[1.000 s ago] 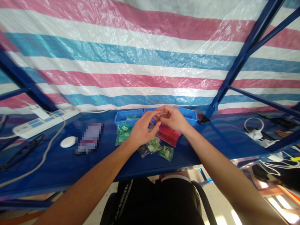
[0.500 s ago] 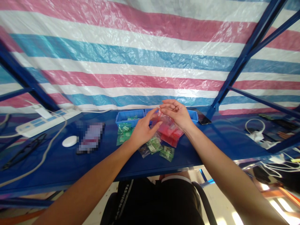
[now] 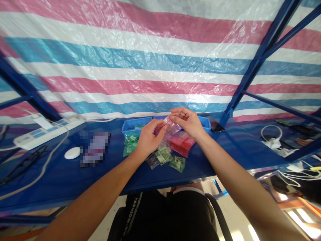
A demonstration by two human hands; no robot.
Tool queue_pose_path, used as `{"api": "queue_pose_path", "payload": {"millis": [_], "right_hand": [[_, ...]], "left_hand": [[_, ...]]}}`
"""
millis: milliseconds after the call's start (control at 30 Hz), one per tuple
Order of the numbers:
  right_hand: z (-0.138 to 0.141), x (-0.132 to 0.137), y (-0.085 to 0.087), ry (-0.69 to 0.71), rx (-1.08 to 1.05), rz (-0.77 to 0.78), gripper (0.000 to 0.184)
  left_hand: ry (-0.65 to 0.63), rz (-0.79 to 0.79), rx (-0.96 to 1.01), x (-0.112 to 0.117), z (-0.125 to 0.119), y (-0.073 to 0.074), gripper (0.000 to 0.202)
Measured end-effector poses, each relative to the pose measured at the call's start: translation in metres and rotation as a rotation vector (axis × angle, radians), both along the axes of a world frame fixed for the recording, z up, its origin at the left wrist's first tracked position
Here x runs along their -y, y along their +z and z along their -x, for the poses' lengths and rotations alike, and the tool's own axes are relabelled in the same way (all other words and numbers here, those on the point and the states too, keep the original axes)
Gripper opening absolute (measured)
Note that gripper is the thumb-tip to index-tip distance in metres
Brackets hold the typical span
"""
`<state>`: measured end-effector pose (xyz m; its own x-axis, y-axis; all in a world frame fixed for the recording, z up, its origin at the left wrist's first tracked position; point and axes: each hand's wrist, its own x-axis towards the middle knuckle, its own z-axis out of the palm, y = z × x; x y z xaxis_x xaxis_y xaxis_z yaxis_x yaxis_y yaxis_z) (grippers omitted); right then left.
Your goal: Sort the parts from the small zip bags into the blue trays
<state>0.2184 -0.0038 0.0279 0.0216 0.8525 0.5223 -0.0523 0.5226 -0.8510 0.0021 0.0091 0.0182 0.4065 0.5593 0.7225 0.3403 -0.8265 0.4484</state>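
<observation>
My left hand and my right hand meet above the blue table, both pinching one small clear plastic bag with a pink tint. Under the hands lies a stack of red bags. Small bags with green parts lie in front of them, and more green bags lie to the left. Behind my hands stands a blue tray with green pieces in it; a second blue tray is partly hidden by my right hand.
A white power strip with cables lies at the back left, a white round puck and a blurred packet nearer. A dark phone sits by a blue post. White cables lie at the right. A striped tarp hangs behind.
My hands lifted a thin clear bag off the pile. My right hand went from spread fingers half a second ago to a pinch on the bag's top edge; my left hand closed on its other side.
</observation>
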Motion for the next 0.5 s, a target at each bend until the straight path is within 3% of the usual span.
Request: {"api": "queue_pose_path", "payload": {"millis": [500], "right_hand": [[0.0059,0.004,-0.0024,0.024,0.176,-0.034,0.036]], "left_hand": [[-0.036,-0.012,-0.064,-0.0025,-0.0001,-0.0003,0.025]]}}
